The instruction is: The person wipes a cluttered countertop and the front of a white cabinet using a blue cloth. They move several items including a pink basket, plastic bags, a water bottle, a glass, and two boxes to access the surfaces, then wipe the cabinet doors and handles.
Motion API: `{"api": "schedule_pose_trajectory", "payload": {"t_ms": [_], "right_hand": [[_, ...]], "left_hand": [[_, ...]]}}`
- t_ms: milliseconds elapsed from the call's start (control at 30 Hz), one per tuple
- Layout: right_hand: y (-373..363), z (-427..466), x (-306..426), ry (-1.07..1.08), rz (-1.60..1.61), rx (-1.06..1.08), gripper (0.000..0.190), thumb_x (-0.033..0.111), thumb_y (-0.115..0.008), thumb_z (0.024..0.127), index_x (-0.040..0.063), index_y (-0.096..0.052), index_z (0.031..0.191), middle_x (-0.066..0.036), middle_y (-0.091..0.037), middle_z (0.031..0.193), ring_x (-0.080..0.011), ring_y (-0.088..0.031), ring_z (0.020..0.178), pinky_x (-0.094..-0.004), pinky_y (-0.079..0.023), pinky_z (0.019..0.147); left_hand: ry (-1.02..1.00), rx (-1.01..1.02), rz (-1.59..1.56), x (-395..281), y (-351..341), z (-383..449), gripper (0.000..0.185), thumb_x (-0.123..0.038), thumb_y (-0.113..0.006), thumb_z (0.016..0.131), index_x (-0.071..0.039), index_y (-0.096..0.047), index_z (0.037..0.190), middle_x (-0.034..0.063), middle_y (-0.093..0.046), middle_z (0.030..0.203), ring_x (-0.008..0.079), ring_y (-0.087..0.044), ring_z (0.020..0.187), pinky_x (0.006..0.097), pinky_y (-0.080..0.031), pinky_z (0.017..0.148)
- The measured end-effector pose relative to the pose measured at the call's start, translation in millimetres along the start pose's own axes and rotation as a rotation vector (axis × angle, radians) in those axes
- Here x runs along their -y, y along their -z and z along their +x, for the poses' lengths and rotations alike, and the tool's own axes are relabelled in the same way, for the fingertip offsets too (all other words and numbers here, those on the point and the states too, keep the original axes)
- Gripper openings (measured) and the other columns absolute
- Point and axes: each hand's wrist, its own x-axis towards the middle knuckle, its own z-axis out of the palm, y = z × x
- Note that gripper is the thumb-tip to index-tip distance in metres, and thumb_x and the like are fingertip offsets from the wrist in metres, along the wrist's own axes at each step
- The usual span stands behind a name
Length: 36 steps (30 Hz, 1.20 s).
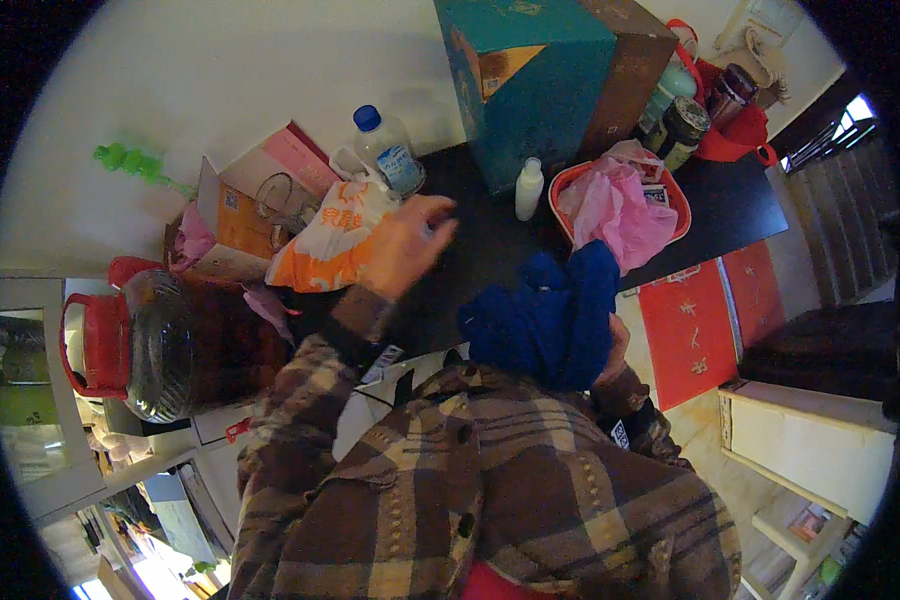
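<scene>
My left hand (pixel 409 244) is over the dark tabletop (pixel 450 300), its fingers curled with a gap between thumb and fingertips; something small may be between them, but I cannot tell. Beside it lies a white and orange plastic bag (pixel 337 240), and a clear plastic bottle with a blue cap (pixel 397 161) stands just behind. My right hand (pixel 615 349) holds a bunched dark blue cloth (pixel 544 322) in front of my chest; the cloth hides most of its fingers. Beyond the cloth are a small white bottle (pixel 529 189) and a red-rimmed basket (pixel 682 214) with a pink plastic bag (pixel 619 206) in it.
A large teal box (pixel 540 97) stands at the back. Jars (pixel 679 127) and a red bag (pixel 742 135) are at the back right. On the left are an open cardboard box (pixel 232 225) and a large glass jar with a red lid (pixel 157 345). A red mat (pixel 690 330) lies on the floor.
</scene>
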Motion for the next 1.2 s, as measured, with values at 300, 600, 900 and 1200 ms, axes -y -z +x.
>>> {"api": "schedule_pose_trajectory", "payload": {"t_ms": [300,600,900,1200], "right_hand": [[-7.9,-15.2,62.1,-0.220,0.398,0.002,0.037,0.036,-0.049,0.088,0.008,-0.058,0.112,-0.008,-0.063,0.103,-0.0205,-0.059,0.098,-0.0350,-0.048,0.090],[24.7,-15.0,82.7,-0.224,0.338,0.014,0.039,0.037,-0.054,0.083,0.008,-0.058,0.110,-0.008,-0.063,0.102,-0.0225,-0.059,0.097,-0.0368,-0.047,0.091],[53.9,-0.5,80.8,-0.361,0.362,0.026,0.038,0.037,-0.055,0.080,0.006,-0.061,0.101,-0.006,-0.064,0.092,-0.0202,-0.062,0.083,-0.0368,-0.052,0.077],[44.9,3.5,81.8,-0.412,0.285,-0.003,0.041,0.037,-0.054,0.078,0.007,-0.059,0.106,-0.005,-0.064,0.091,-0.0209,-0.062,0.082,-0.0357,-0.053,0.075]], "left_hand": [[0.155,-0.204,0.162,-45.3,-113.4,43.5,0.054,-0.037,-0.074,0.074,-0.005,-0.050,0.109,0.0140,-0.062,0.099,0.0317,-0.064,0.086,0.0408,-0.052,0.067],[0.331,-0.280,0.201,-37.9,-143.8,48.2,0.049,-0.035,-0.074,0.074,-0.006,-0.054,0.108,0.0175,-0.064,0.100,0.0333,-0.063,0.088,0.0418,-0.051,0.071],[0.392,-0.364,0.057,-4.3,-88.7,14.3,0.045,-0.020,-0.075,0.073,-0.002,-0.055,0.110,0.0177,-0.064,0.095,0.0316,-0.062,0.086,0.0389,-0.050,0.073],[0.503,-0.421,0.088,31.0,-81.8,60.3,0.044,-0.019,-0.075,0.072,-0.003,-0.056,0.108,0.0183,-0.065,0.087,0.0334,-0.064,0.080,0.0400,-0.050,0.070]]}}
